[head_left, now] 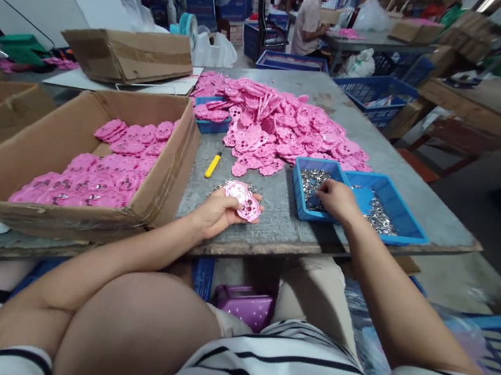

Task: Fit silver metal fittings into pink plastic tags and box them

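Note:
My left hand (218, 213) grips a flat pink plastic piece (243, 202) with wavy edges and small holes, the thumb lying across it. Over the smaller blue bin (298, 189), my right hand (336, 199) dips its closed fingers among small shiny metal parts (314, 179). Whatever those fingertips pinch is too small to make out. Beside that bin, a wider blue tray (405, 231) holds more metal bits. Just behind my left hand, a few metal pieces lie on the tabletop. A large heap of similar pink pieces (285, 126) covers the middle of the table.
At left stands an open cardboard box (181, 169) holding rows of pink pieces. A yellow-handled tool (212, 165) lies between box and heap. Another small blue bin (213, 125) sits by the heap. Further back, a person (311, 20) sits at another table.

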`<action>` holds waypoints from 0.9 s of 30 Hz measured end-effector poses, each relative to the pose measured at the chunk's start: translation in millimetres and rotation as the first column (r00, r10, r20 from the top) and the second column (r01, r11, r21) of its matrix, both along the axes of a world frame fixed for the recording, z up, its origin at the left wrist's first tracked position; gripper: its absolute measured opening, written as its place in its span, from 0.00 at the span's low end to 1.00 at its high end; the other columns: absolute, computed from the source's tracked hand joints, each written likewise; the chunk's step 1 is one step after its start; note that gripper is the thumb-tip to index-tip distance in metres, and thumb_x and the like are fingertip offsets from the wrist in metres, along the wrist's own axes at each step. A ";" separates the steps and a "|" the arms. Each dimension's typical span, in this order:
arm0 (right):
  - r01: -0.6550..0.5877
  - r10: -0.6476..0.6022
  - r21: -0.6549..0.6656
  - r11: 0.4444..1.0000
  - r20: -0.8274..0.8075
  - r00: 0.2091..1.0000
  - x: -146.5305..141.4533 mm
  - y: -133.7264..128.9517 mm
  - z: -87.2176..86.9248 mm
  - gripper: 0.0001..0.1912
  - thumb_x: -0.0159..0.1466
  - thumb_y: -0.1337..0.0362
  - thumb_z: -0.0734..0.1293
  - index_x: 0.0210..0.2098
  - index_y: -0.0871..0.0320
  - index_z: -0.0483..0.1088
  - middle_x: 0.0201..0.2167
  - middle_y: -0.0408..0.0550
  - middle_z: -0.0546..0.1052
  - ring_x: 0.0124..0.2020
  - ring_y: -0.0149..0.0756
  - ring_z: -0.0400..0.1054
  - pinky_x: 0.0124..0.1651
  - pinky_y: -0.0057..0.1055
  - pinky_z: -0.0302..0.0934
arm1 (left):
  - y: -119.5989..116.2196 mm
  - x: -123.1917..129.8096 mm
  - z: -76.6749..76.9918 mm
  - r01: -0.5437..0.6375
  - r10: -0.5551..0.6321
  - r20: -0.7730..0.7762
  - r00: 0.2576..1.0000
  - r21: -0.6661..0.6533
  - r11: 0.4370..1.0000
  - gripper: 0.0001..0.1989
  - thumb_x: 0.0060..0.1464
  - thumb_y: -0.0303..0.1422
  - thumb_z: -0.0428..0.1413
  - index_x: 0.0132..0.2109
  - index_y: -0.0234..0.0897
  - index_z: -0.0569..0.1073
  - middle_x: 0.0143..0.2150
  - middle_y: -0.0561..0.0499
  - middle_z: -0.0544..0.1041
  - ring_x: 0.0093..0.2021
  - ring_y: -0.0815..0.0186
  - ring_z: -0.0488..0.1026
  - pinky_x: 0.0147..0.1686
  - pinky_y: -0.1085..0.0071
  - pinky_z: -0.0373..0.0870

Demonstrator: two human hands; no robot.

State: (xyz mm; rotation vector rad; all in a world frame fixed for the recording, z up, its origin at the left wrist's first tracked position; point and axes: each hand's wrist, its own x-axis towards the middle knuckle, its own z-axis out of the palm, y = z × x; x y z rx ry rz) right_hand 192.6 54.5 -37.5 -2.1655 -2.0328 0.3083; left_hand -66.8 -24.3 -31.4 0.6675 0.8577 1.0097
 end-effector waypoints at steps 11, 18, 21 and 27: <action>0.136 -0.003 0.200 0.970 -0.555 0.832 5.1 -4.3 2.3 0.06 0.54 0.63 0.63 0.22 0.56 0.64 0.22 0.44 0.71 0.26 0.33 0.63 0.31 0.30 0.55 | 4.1 0.9 -8.2 -0.034 0.036 0.017 0.999 -0.080 0.996 0.22 0.46 0.20 0.51 0.50 0.31 0.67 0.34 0.43 0.80 0.30 0.59 0.78 0.22 0.69 0.73; -0.139 0.214 0.170 0.976 -0.882 0.420 -60.6 -31.0 12.4 0.12 0.49 0.55 0.68 0.24 0.57 0.66 0.20 0.39 0.68 0.21 0.27 0.54 0.26 0.28 0.51 | 7.6 8.0 -10.6 0.008 -0.008 -0.010 1.000 -0.037 0.999 0.23 0.44 0.19 0.58 0.50 0.31 0.70 0.28 0.48 0.77 0.24 0.64 0.75 0.15 0.76 0.67; -0.194 0.215 0.159 0.968 -0.925 0.314 -89.6 -42.5 7.3 0.12 0.47 0.56 0.70 0.22 0.57 0.67 0.19 0.40 0.69 0.22 0.28 0.57 0.28 0.28 0.53 | 7.2 9.7 -7.8 -0.003 0.003 -0.003 1.000 -0.023 1.000 0.23 0.45 0.19 0.59 0.50 0.32 0.70 0.28 0.49 0.77 0.23 0.65 0.75 0.14 0.76 0.67; -0.162 0.045 0.016 0.987 -0.983 0.179 -113.2 -51.7 -6.6 0.20 0.40 0.52 0.77 0.18 0.58 0.67 0.15 0.38 0.67 0.21 0.27 0.56 0.28 0.29 0.51 | 3.4 8.5 -6.7 -0.031 0.031 0.008 0.999 0.025 0.999 0.25 0.43 0.20 0.62 0.50 0.34 0.69 0.27 0.52 0.76 0.23 0.66 0.75 0.16 0.76 0.69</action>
